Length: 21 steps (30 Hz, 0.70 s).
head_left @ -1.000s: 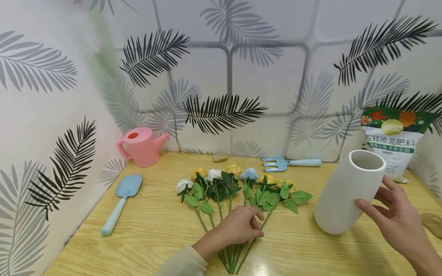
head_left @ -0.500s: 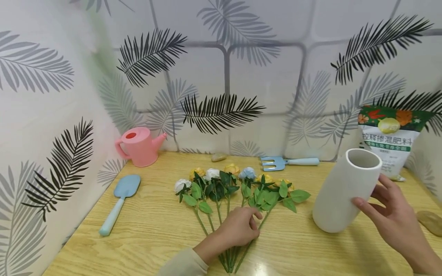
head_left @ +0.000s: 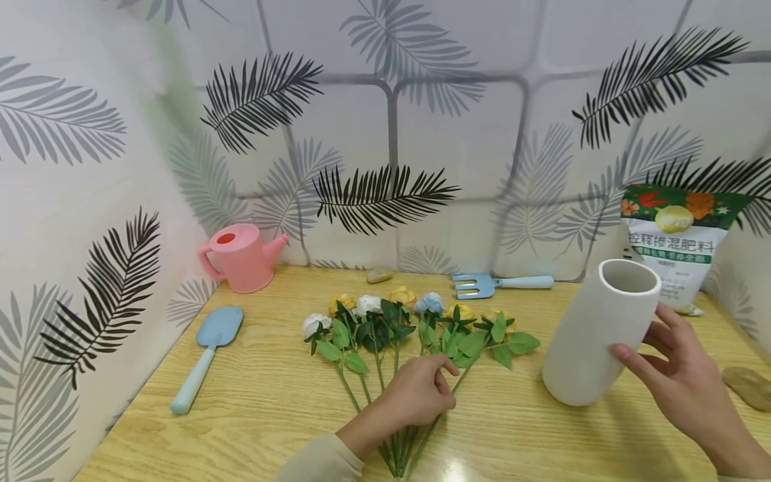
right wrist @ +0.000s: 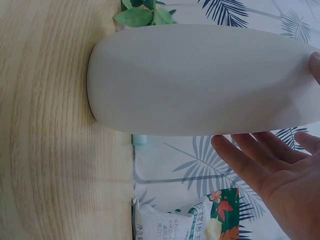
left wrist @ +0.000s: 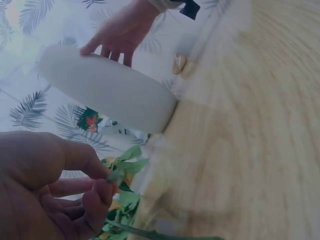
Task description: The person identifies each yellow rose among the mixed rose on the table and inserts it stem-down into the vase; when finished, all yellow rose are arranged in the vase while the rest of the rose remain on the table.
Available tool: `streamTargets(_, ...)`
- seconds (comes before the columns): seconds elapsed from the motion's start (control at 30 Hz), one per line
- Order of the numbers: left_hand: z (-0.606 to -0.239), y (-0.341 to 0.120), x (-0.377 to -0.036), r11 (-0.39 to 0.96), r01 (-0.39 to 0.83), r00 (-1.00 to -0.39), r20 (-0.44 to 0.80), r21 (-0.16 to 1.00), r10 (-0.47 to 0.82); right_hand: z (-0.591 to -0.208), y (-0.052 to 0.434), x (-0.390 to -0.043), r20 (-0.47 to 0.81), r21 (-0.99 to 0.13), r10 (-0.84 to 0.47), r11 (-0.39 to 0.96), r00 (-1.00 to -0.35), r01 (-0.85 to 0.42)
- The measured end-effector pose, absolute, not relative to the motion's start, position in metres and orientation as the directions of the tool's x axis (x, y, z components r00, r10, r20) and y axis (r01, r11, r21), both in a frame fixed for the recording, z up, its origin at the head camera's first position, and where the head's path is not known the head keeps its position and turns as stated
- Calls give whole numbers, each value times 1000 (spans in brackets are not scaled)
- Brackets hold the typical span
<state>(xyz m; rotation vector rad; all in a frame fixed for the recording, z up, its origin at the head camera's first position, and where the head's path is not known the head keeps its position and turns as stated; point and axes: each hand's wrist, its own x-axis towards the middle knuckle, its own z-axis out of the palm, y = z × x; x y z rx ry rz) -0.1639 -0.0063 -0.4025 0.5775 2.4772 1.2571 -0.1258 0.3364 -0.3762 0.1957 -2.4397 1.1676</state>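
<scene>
Your left forearm is cut off at the bottom edge of the head view, and the stem ends run off the frame under it. The left wrist view is blurred; only a few leaves and one stem read there.

Far left, one trowel point(head_left: 207, 355) lies near the tabletop's left edge. One pink can point(head_left: 237, 257) stands in the back left corner. One small stone point(head_left: 379, 274) sits at the back edge, partly hidden against the wall.

The flowers point(head_left: 409, 321) lie mid-tabletop, heads toward the back: about seven heads, but the right ones are buried in leaves, so the count is unsure. Your left hand point(head_left: 418, 395) lies knuckles up over the stems, fingers curled, thumb and fingertip pinching a leaf or stem in the left wrist view.

One rake point(head_left: 500, 284) lies at the back edge, right of centre.

One vase point(head_left: 596, 335) stands tilted toward the right, base on the tabletop near the right edge, just right of the flowers. Your right hand point(head_left: 680, 381) cups its right side, thumb on the front, fingers spread and nearly straight behind; the right wrist view shows a gap between fingers and vase, so the grip is loose.

One bag point(head_left: 677, 248) leans in the back right corner, its lower left hidden by the vase. One more stone point(head_left: 747, 387) sits at the right edge, cut off by the frame.
</scene>
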Motion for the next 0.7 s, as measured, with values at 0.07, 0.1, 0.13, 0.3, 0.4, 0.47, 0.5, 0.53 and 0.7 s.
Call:
streamTargets(0.07, -398, -5, -164, 524, 216, -871, -80, 824, 485, -376, 337, -126, 434, -709, 56, 637, -899, -302)
streamTargets(0.1, -395, -4, -165, 520, 222, -870, -73, 825, 487, -376, 338, -126, 432, -709, 56, 638, -900, -301)
streamTargets(0.13, -392, -2, -165, 515, 224, -870, -68, 827, 488, -376, 338, -126, 430, -709, 58, 640, -901, -297)
streamTargets(0.3, -375, 5, -168, 493, 262, -870, -19, 830, 493, -376, 340, -127, 427, -707, 61, 645, -902, -290)
streamTargets(0.4, -365, 9, -170, 470, 287, -870, 22, 835, 492, -376, 340, -126, 435, -706, 57, 641, -899, -301)
streamTargets(0.47, -360, 11, -171, 449, 303, -868, 49, 840, 494, -375, 338, -126, 437, -708, 51, 635, -898, -308)
streamTargets(0.5, -357, 12, -172, 440, 313, -866, 63, 842, 496, -375, 337, -127, 439, -708, 48, 633, -897, -313)
streamTargets(0.53, -355, 13, -173, 429, 324, -862, 76, 843, 501, -375, 337, -126, 439, -708, 49, 634, -897, -312)
streamTargets(0.7, -346, 23, -177, 384, 377, -837, 132, 843, 531, -373, 338, -125, 454, -707, 53, 629, -889, -323)
